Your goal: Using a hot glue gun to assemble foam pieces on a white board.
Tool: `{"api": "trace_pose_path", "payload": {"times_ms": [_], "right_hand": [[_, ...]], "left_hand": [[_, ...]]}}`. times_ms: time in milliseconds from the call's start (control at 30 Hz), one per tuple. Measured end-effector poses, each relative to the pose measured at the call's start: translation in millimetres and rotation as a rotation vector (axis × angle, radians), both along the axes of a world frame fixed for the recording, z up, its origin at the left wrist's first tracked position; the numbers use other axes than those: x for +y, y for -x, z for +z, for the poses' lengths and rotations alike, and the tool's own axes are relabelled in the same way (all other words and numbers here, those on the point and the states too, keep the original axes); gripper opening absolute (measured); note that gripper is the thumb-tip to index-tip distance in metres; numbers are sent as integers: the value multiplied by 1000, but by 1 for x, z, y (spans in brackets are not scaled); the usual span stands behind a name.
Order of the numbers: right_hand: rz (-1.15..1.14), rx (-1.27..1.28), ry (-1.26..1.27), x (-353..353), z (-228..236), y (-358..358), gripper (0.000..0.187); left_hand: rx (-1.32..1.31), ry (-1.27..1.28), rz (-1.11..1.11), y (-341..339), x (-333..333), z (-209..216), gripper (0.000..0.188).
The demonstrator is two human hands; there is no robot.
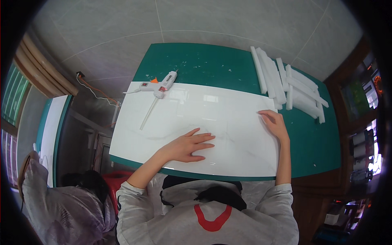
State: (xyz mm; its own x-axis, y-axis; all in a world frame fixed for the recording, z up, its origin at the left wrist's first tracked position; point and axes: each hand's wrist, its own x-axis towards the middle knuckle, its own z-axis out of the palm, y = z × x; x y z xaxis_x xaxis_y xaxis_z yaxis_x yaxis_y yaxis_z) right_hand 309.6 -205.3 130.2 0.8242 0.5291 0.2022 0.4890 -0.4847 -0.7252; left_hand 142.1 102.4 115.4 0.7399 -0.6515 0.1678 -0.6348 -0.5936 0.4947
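Observation:
A glossy white panel (pixel 228 110) with faint grey veining lies on the green tabletop (pixel 196 61). My left hand (pixel 188 146) rests palm down near the panel's front middle, fingers spread and holding nothing. At the panel's right edge, my right hand (pixel 275 123) touches the surface with loosely bent fingers; a gap shows between thumb and forefinger, with nothing in it. A white hot glue gun (pixel 162 85) lies at the panel's far left, beyond my left hand. From its back end a long pale glue stick (pixel 148 114) reaches toward me.
White foam strips and blocks (pixel 300 92) are piled at the back right, beyond my right hand. White and orange cords (pixel 96 90) hang from a wall socket at the left. A person in a grey top (pixel 67 200) is at the lower left, beside another panel-topped table (pixel 51 126).

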Motion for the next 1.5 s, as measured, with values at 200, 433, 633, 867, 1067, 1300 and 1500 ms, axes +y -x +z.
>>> {"api": "trace_pose_path", "payload": {"times_ms": [200,433,633,867,1067,1300,1500], "right_hand": [[10,-12,25,0,0,1,17],[29,-78,23,1,0,3,16],[31,-56,-15,-3,-5,2,16],[34,-46,-14,0,-4,4,15],[19,-41,-38,-2,-3,6,15],[52,-64,12,1,0,7,17],[55,-58,35,0,1,9,18]], "left_hand": [[-56,129,480,2,31,26,23],[-442,-231,821,-53,172,27,43],[-44,-281,840,-84,203,7,47],[-307,-283,713,-107,174,10,43],[-263,-151,638,-170,88,17,29],[-194,-152,586,-202,30,-6,25],[-225,-147,598,-218,8,-13,27]]}}
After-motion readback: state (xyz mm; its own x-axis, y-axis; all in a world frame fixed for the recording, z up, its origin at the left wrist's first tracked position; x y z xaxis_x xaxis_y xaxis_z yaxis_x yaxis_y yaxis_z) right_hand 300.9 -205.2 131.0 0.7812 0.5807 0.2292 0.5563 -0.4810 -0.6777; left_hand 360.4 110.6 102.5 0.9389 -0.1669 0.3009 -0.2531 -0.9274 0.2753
